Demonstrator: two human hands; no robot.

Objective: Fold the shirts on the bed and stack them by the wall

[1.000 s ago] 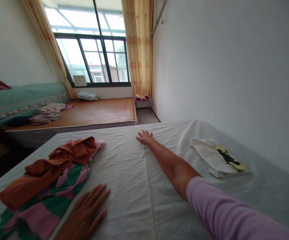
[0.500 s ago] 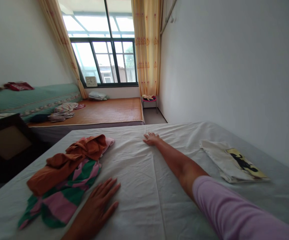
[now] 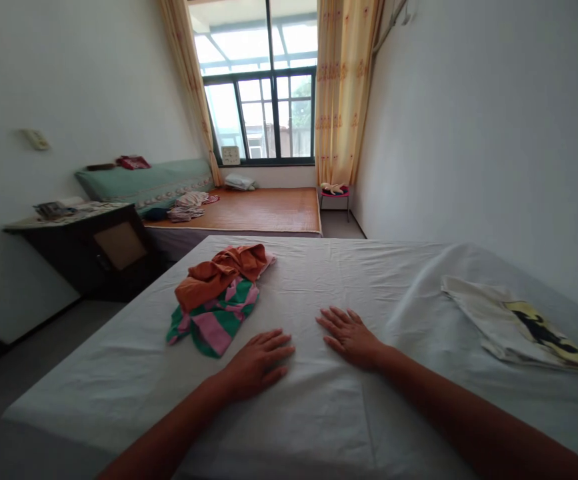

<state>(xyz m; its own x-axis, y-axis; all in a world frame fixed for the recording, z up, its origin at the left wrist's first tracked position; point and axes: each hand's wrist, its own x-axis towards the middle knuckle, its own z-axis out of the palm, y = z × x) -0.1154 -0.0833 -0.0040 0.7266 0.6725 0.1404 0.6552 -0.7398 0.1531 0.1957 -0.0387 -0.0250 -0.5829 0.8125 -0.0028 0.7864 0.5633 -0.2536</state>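
Both hands lie on a white sheet (image 3: 133, 373) that covers the surface in front of me. My left hand (image 3: 259, 363) is flat with its fingers spread, holding nothing. Just beyond it is a loose pile of clothes: an orange garment (image 3: 213, 273) on top of a green and pink patterned one (image 3: 219, 320). My right hand (image 3: 351, 337) rests palm down on the sheet, fingers apart and empty. Off to its right lies a folded white shirt (image 3: 513, 327) with a yellow and black print. Light wrinkles run across the sheet around the hands.
A second bed with a brown mat (image 3: 279, 207) stands under the window, with clothes (image 3: 189, 207) on it. At left is a dark cabinet (image 3: 113, 247). A small stool (image 3: 335, 194) sits by the curtain (image 3: 341, 100), and a white wall (image 3: 479, 133) bounds the right side.
My right hand has drawn back from the far edge of the sheet toward me. My left hand has moved forward, still flat. The view has swung left, showing more of the cabinet.
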